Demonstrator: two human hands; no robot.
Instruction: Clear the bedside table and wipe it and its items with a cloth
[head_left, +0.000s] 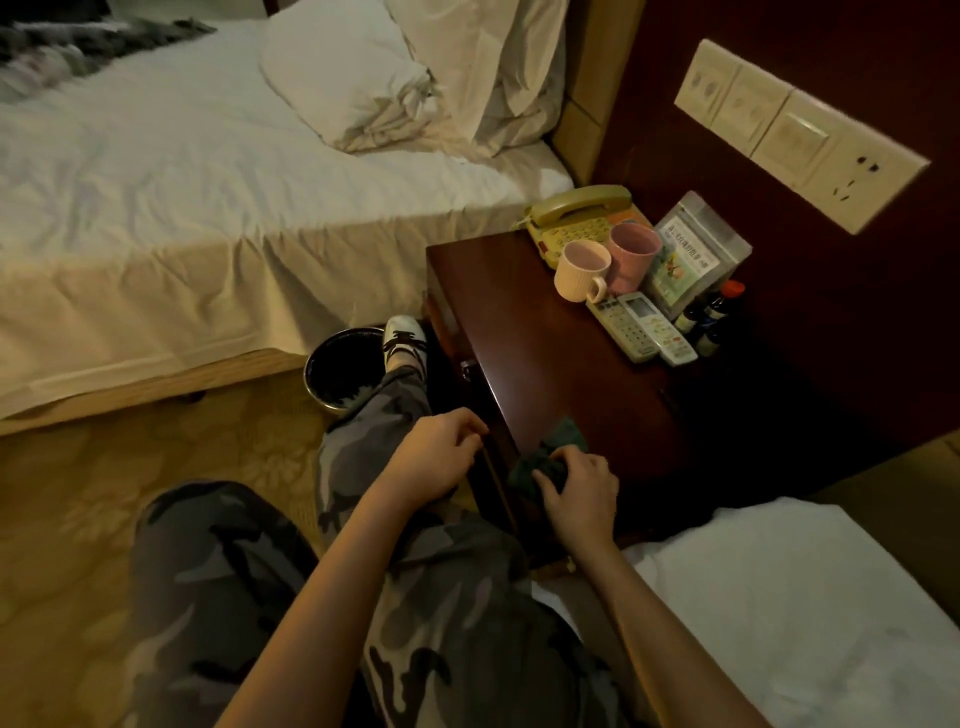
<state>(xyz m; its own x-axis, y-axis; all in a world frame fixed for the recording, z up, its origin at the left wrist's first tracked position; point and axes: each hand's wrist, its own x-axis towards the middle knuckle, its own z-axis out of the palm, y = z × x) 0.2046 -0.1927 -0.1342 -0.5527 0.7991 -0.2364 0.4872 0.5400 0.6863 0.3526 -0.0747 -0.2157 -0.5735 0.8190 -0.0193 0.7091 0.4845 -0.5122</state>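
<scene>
A dark wooden bedside table (524, 332) stands between two beds. At its far end sit a yellow-green phone (576, 215), a cream mug (581, 273), a pink cup (634, 254), a clear packet (693, 254), two remote controls (641, 327) and small dark bottles (711, 317). A dark green cloth (550, 454) lies bunched at the table's near corner. My right hand (579, 491) presses on and grips the cloth. My left hand (434, 454) rests with curled fingers at the table's left front edge, holding nothing that I can see.
A black waste bin (340, 371) stands on the patterned carpet left of the table, beside my shoe (404, 338). A white bed (208, 197) with pillows fills the left. Another white mattress (810, 597) lies at the lower right. A switch panel (795, 130) is on the wall.
</scene>
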